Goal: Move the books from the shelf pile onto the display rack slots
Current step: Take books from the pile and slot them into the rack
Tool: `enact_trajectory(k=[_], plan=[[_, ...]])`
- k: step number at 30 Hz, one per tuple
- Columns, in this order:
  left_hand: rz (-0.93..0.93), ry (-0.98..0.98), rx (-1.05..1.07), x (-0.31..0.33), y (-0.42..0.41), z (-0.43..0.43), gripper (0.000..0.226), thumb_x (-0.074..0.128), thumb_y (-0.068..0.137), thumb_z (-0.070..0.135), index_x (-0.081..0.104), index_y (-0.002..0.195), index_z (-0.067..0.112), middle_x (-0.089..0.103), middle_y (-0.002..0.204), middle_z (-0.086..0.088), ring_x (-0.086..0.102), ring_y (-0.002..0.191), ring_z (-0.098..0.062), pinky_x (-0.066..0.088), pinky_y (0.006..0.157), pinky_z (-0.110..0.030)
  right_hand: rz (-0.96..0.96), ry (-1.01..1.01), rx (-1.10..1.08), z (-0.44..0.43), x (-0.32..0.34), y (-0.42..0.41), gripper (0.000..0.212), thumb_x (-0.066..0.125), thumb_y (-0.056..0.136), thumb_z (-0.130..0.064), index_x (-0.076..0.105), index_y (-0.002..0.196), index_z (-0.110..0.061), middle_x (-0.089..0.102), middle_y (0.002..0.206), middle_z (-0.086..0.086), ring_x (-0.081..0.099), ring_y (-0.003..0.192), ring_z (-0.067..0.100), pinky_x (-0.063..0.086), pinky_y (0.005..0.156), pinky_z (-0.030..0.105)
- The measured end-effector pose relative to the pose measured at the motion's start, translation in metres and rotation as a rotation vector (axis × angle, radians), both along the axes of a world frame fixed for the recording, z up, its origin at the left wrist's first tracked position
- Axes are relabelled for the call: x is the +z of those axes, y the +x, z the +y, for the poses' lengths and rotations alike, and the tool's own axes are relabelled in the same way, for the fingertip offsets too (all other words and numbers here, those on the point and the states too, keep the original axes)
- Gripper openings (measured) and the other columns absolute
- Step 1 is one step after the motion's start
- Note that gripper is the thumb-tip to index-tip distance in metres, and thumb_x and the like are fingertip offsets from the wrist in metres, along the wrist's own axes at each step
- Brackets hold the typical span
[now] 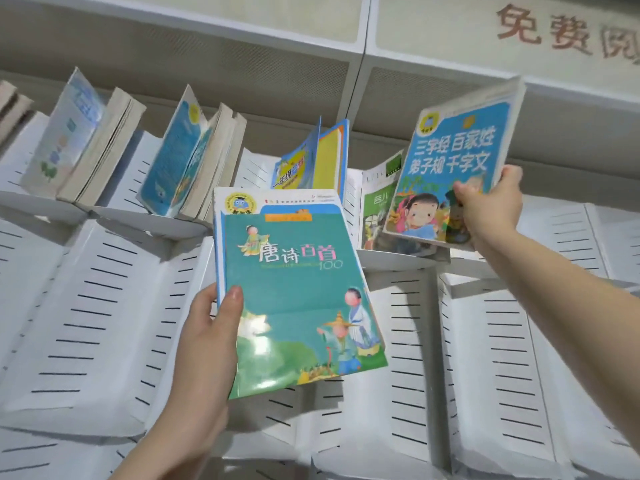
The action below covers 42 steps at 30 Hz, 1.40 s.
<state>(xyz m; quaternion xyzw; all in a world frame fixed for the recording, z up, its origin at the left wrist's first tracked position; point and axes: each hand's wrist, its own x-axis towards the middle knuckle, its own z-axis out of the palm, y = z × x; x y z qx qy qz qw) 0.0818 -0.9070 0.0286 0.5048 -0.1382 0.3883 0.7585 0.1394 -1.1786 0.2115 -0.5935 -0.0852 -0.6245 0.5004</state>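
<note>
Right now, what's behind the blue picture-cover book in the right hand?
A green-and-white paperback book stands in a white slotted metal rack slot behind the blue picture-cover book. Its right part is covered, so its full title cannot be read.

The green book carries on its cover the title 唐诗百首, and under it the number 100. The blue book has white characters in two lines: 三字经 百家姓, then 弟子规 千字文. On the white panel above the rack, red characters read 免费; the third is cut by the edge. The yellow book in a slot shows 一年级, the rest is blurred.
</note>
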Motion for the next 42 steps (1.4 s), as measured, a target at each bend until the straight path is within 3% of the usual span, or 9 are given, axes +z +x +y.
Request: enact_trajectory(k=[5,11,21,24,27,31,34,37,42], plan=[[-0.04,0.048,-0.006,-0.002,0.005,0.006,0.018,0.047,0.093,0.036,0.061,0.103,0.03,0.07,0.096,0.0,0.064,0.089,-0.026,0.05,0.082,-0.051,0.191,-0.074,-0.138,0.003,-0.001,0.035,0.042,0.064,0.087,-0.024,0.041,0.12,-0.012,0.062,0.116,0.008,0.058,0.09,0.023,0.051,0.075,0.038],[-0.042,0.054,0.0,-0.009,0.016,0.009,0.013,0.054,0.09,0.039,0.062,0.099,0.034,0.069,0.087,0.009,0.063,0.08,-0.011,0.05,0.076,-0.04,0.457,-0.234,-0.468,0.001,0.009,0.056,0.066,0.063,0.082,-0.048,0.038,0.134,-0.016,0.042,0.135,0.013,0.039,0.124,0.035,0.037,0.095,0.049],[0.008,0.042,-0.076,-0.016,0.023,0.002,0.015,0.05,0.092,0.037,0.061,0.099,0.031,0.07,0.093,0.003,0.065,0.093,-0.027,0.05,0.083,-0.05,0.622,-0.283,-0.307,0.007,0.003,0.076,0.11,0.073,0.076,-0.037,-0.005,0.151,-0.016,0.03,0.148,0.013,0.028,0.134,0.038,0.028,0.109,0.049],[0.013,0.049,-0.088,-0.014,0.019,-0.003,0.018,0.054,0.088,0.043,0.06,0.101,0.032,0.069,0.099,0.001,0.064,0.095,-0.027,0.05,0.087,-0.052,0.65,-0.279,-0.307,0.008,-0.012,0.065,0.107,0.073,0.069,-0.044,0.01,0.148,-0.011,0.033,0.148,0.011,0.03,0.135,0.034,0.029,0.109,0.051],[-0.009,0.053,-0.124,-0.013,0.016,-0.009,0.026,0.057,0.08,0.047,0.061,0.1,0.031,0.069,0.101,-0.001,0.063,0.097,-0.029,0.048,0.09,-0.053,0.388,-0.204,-0.284,0.018,-0.04,0.037,0.078,0.062,0.081,-0.045,0.031,0.142,-0.008,0.034,0.148,0.01,0.031,0.135,0.03,0.029,0.109,0.046],[-0.02,0.04,-0.173,-0.014,0.012,-0.026,0.015,0.052,0.092,0.036,0.06,0.1,0.027,0.069,0.099,-0.002,0.063,0.1,-0.03,0.047,0.09,-0.051,0.091,-0.239,0.045,0.039,-0.084,-0.018,0.05,0.06,0.084,-0.044,0.047,0.127,-0.021,0.041,0.129,-0.004,0.038,0.127,0.013,0.031,0.107,0.032],[-0.019,0.039,-0.186,-0.014,0.009,-0.043,0.019,0.052,0.092,0.036,0.06,0.105,0.026,0.069,0.099,-0.002,0.064,0.097,-0.03,0.049,0.088,-0.053,0.319,-0.306,0.384,0.037,-0.111,-0.041,0.085,0.067,0.058,-0.062,0.042,0.132,-0.029,0.042,0.137,-0.01,0.047,0.123,0.008,0.037,0.106,0.035],[-0.044,0.037,-0.148,-0.011,0.006,-0.066,0.018,0.056,0.084,0.042,0.061,0.096,0.029,0.068,0.093,-0.002,0.063,0.089,-0.029,0.05,0.081,-0.048,0.507,-0.344,0.656,0.014,-0.13,-0.045,0.081,0.081,0.067,-0.032,0.04,0.136,-0.021,0.057,0.127,-0.006,0.066,0.102,0.007,0.051,0.094,0.03],[-0.118,0.087,-0.057,-0.008,0.0,-0.137,0.019,0.054,0.088,0.044,0.06,0.094,0.027,0.068,0.078,0.009,0.061,0.074,-0.014,0.049,0.072,-0.037,0.427,-0.271,0.764,-0.054,-0.143,-0.033,0.045,0.068,0.083,-0.006,0.053,0.125,-0.011,0.07,0.108,0.01,0.069,0.088,0.021,0.055,0.079,0.027]])
